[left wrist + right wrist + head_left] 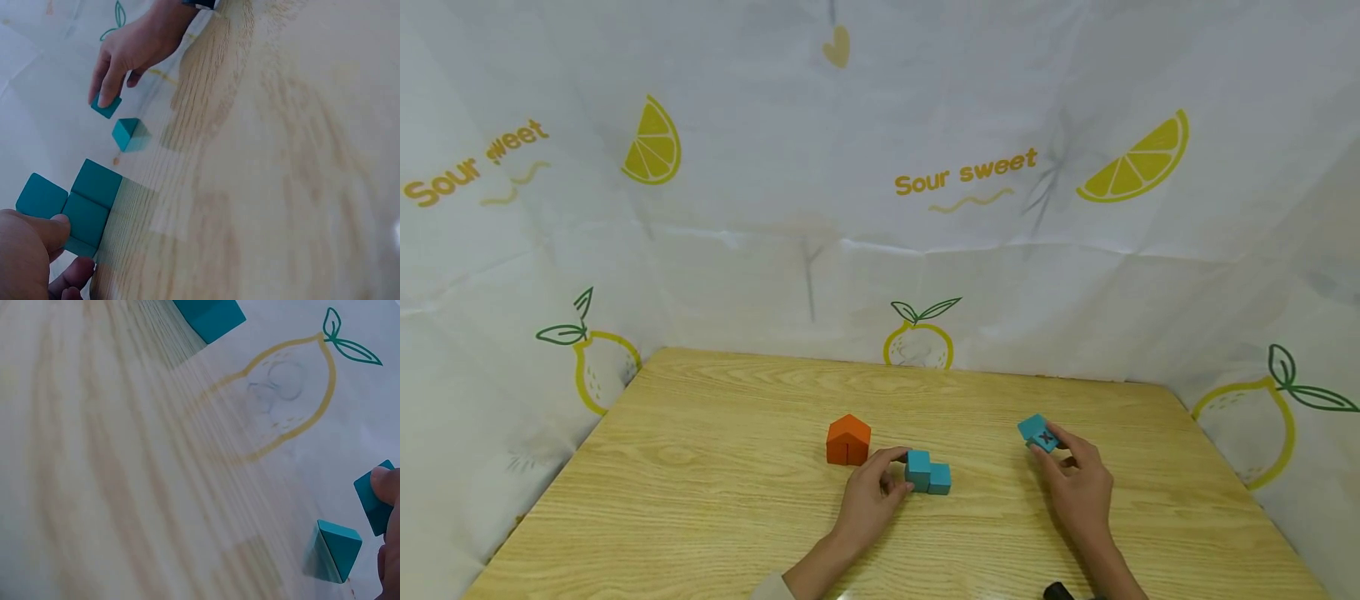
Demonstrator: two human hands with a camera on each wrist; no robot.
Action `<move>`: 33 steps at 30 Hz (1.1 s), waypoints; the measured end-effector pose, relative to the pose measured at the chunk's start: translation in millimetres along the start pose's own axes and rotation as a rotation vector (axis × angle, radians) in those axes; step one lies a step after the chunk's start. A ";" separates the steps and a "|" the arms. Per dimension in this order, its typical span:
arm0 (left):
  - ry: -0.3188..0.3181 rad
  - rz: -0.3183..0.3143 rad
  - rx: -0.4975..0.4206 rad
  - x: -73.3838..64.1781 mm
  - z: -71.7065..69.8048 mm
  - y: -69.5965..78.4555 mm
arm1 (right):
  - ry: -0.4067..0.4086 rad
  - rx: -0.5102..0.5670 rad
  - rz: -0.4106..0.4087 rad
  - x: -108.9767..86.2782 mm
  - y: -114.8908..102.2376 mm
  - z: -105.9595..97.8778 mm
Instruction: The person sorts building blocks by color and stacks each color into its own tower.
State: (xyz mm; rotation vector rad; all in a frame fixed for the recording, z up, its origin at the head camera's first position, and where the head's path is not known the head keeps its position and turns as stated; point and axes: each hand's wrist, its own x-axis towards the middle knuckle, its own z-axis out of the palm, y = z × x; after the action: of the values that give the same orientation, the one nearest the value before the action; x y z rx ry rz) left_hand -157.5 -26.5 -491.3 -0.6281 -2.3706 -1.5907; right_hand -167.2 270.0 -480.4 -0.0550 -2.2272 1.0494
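In the head view my left hand [871, 500] holds the taller part of a group of teal blocks [917, 473], thumb near its lower front, a finger at its upper back. A lower teal block [940, 479] stands against its right side. The left wrist view shows the thumb pressed on the grouped teal blocks [86, 219]. To the right, my right hand [1081, 483] pinches a small teal block with a dark X [1045, 438]. Just beyond its fingertips stands a teal triangular block [342, 550], apart from the pinched block in the right wrist view.
An orange house-shaped set of blocks [848, 442] stands left of the teal group, close to my left fingers. A black object [1057, 592] shows at the front edge near my right forearm. White lemon-printed cloth [760, 283] hangs behind the wooden table [700, 500].
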 end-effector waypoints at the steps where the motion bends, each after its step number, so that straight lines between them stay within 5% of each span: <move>1: 0.000 0.000 -0.001 -0.1 0.0 0.0 | -0.003 0.009 0.000 -0.3 -1.0 0.4; 33: 0.015 0.012 0.016 0.4 0.1 0.4 | -0.057 0.135 -0.093 -6.6 -27.0 15.6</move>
State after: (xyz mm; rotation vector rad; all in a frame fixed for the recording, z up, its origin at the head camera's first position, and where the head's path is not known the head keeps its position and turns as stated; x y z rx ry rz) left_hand -157.7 -26.2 -490.9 -0.6244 -2.3619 -1.5639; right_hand -164.9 239.3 -472.2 0.1372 -2.1818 1.1597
